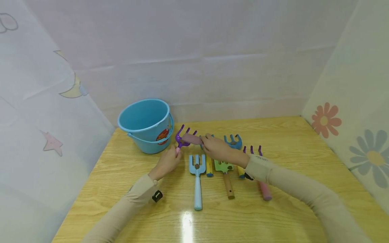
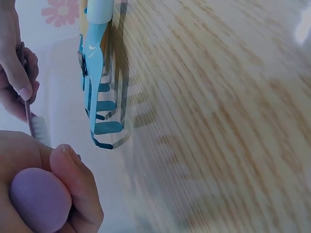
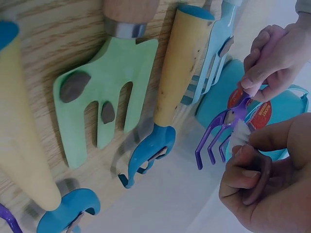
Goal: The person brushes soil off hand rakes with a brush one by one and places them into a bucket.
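Now 1 purple rake [image 1: 179, 139] is held up beside the blue bucket [image 1: 142, 136], its handle wrapped by the closed grip of the left hand [image 1: 166, 162]; the brush [image 1: 192, 138] is pinched by the right hand [image 1: 217, 148]. Short, steady strokes are called for, bucket rim avoided; bare table [image 1: 291, 152] is offered far right.

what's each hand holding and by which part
The left hand holds a purple rake by its pink handle; the right hand holds a brush by its handle, clear of the bristles.

White glare streaks the wooden table [image 1: 231, 221]; both wrist views look dimmer.
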Demonstrator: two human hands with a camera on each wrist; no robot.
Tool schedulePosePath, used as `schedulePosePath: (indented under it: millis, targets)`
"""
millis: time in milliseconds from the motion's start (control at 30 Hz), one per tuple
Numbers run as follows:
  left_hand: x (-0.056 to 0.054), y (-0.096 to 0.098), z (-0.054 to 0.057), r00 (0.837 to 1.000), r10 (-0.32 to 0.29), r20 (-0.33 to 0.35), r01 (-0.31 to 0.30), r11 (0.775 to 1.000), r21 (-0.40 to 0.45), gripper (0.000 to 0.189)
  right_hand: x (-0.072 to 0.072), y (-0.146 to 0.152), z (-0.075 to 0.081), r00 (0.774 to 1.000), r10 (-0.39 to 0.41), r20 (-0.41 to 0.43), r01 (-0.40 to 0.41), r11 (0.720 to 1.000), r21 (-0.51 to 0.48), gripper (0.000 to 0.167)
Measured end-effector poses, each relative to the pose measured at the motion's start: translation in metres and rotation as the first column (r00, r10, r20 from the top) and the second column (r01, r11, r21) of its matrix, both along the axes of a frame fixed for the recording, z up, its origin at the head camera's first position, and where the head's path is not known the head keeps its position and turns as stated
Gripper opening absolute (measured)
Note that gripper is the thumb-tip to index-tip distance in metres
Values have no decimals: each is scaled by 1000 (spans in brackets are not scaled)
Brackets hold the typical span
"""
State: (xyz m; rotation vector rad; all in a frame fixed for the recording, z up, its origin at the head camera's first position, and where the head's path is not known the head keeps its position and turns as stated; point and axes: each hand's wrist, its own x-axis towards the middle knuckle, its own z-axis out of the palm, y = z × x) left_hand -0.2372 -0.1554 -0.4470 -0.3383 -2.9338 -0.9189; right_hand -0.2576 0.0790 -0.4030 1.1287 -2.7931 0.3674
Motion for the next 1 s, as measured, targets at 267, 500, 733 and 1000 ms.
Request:
schedulePosePath:
  millis: [267, 500, 733, 1000]
  targets:
    - [0, 3, 0, 1000, -7, 0, 7, 1000, 7, 16, 1, -10, -1, 1000, 1, 8, -1, 1000, 0, 32]
    - [0, 6, 0, 1000, -4, 20, 3, 999, 43, 15, -2, -5, -1, 994, -65, 88, 63, 998, 21, 39]
    - [-2, 7, -1, 1000, -7, -3, 7, 1000, 10, 16, -3, 2, -3, 991, -113, 76, 112, 994, 13, 39]
    - [-4, 7, -4, 999, -8, -34, 8, 1000, -9, 15, -3, 2, -7, 996, -84, 39, 87, 993, -77, 38]
